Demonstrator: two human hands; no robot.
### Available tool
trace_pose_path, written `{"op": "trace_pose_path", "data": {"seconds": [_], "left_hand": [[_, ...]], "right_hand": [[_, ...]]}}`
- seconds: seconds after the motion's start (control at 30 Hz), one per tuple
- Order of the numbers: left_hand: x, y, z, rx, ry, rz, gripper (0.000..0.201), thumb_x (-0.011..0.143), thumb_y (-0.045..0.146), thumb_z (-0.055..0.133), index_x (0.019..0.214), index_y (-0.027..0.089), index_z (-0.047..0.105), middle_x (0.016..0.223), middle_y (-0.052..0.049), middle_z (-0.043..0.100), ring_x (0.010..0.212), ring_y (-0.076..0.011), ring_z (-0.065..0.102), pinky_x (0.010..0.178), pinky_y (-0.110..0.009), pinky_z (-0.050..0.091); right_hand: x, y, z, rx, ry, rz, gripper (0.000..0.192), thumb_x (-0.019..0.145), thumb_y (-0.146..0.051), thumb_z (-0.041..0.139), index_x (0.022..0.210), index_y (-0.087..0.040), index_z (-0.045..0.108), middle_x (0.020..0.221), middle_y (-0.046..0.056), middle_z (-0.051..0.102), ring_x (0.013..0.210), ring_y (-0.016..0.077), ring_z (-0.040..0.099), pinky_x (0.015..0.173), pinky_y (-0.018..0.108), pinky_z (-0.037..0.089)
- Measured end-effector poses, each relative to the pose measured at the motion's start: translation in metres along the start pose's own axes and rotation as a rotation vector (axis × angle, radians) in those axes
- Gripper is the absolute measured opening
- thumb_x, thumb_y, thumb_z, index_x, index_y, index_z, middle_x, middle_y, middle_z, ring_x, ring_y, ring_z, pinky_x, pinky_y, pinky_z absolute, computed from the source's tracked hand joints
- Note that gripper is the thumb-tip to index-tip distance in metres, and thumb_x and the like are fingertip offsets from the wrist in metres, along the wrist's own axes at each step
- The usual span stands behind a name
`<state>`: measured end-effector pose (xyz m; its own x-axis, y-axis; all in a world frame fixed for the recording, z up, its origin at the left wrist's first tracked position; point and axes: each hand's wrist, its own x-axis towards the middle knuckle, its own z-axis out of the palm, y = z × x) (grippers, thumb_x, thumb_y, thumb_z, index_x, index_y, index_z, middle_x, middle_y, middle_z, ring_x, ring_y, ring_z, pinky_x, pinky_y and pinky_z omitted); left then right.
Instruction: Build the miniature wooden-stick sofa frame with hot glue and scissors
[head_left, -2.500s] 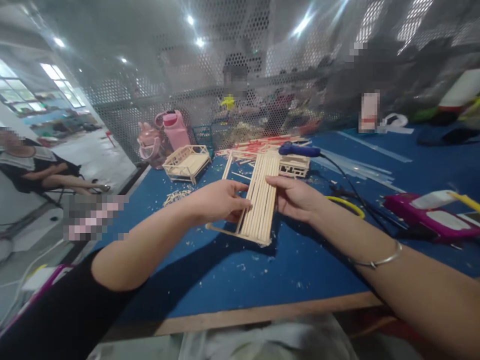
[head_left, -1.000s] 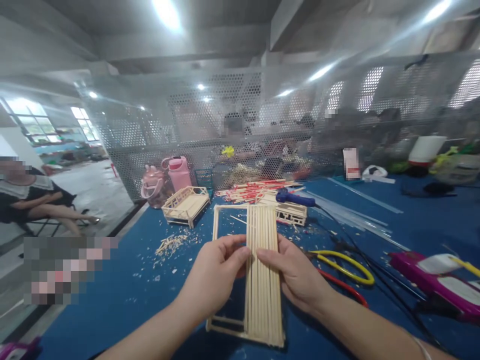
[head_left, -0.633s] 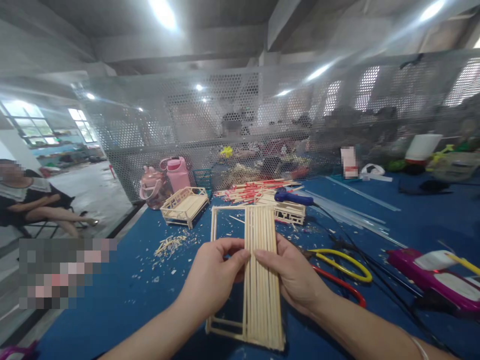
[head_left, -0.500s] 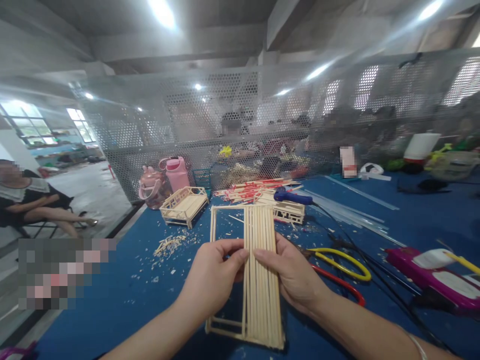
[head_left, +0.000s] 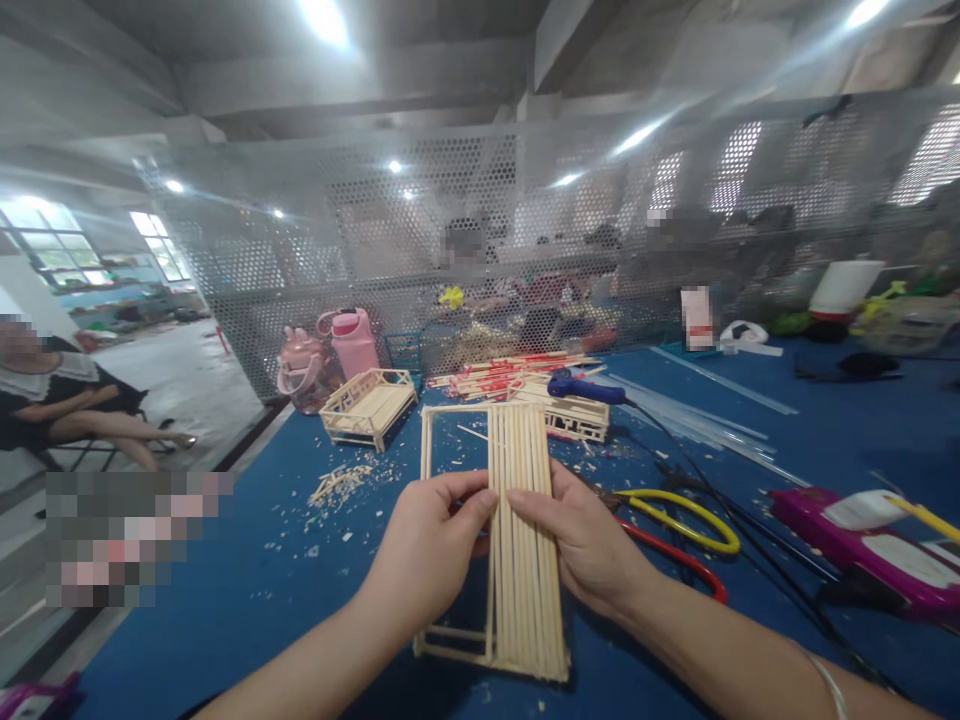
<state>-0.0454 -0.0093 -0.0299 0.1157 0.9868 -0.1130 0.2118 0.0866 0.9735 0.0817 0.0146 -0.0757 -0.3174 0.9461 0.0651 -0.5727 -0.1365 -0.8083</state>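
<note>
1. Working at the blue bench (head_left: 262,620).
2. Holding a stick frame (head_left: 529,590) over it.
3. Gripping the frame's right edge with fingers of the right hand (head_left: 592,535).
4. Pinching its middle with fingers of the left hand (head_left: 427,535).
5. Facing wood scraps (head_left: 345,483) farther left.

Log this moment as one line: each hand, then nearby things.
left hand: holding stick frame | right hand: holding same frame | beyond: miniature bench, blue corded tool, pink bottle

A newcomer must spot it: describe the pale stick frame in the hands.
Over the blue tabletop, find the left hand and right hand. They hold a flat rectangular frame of pale wooden sticks. Unlike the pale bench-shaped stick model beyond, it has a packed right side, open left.
</note>
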Motion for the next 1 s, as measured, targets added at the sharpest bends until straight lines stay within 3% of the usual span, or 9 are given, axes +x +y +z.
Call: {"op": "trace_pose_path", "data": {"seconds": [0.2,0.43,0.7,1.0], "left_hand": [[-0.001,0.001,-0.004,0.086,-0.005,-0.033,0.034,0.085,0.023,0.051,0.116,0.019,0.062,0.087,-0.004,0.072,0.076,-0.0148,0.065,0.069,-0.028,0.051],[0.000,-0.004,-0.010,0.419,-0.106,0.026,0.051,0.071,0.025,0.064,0.120,0.015,0.058,0.061,0.002,0.064,0.057,-0.0132,0.056,0.054,-0.024,0.042],[0.006,-0.017,-0.007,0.372,-0.177,0.045,0.048,0.073,0.025,0.061,0.120,0.018,0.060,0.057,0.005,0.059,0.051,-0.0107,0.049,0.053,-0.023,0.042],[0.005,-0.015,-0.005,0.354,-0.222,0.044,0.050,0.075,0.022,0.057,0.125,0.018,0.055,0.053,0.007,0.052,0.051,-0.0097,0.045,0.054,-0.023,0.042]], "right_hand": [[0.002,-0.004,-0.001,0.045,0.021,0.012,0.035,0.058,-0.024,0.078,0.086,-0.021,0.059,0.072,-0.002,0.068,0.058,0.0137,0.060,0.058,0.028,0.049],[0.007,-0.005,-0.010,0.007,0.095,-0.021,0.028,0.057,-0.020,0.074,0.081,-0.021,0.059,0.070,-0.003,0.066,0.060,0.0132,0.058,0.059,0.028,0.048],[0.006,-0.006,-0.010,-0.009,0.153,-0.011,0.024,0.057,-0.018,0.070,0.077,-0.020,0.056,0.063,-0.005,0.060,0.053,0.0106,0.054,0.053,0.026,0.046],[0.006,-0.006,-0.011,-0.026,0.156,-0.003,0.025,0.059,-0.020,0.069,0.078,-0.020,0.053,0.063,-0.006,0.059,0.053,0.0114,0.054,0.052,0.027,0.045]]}}
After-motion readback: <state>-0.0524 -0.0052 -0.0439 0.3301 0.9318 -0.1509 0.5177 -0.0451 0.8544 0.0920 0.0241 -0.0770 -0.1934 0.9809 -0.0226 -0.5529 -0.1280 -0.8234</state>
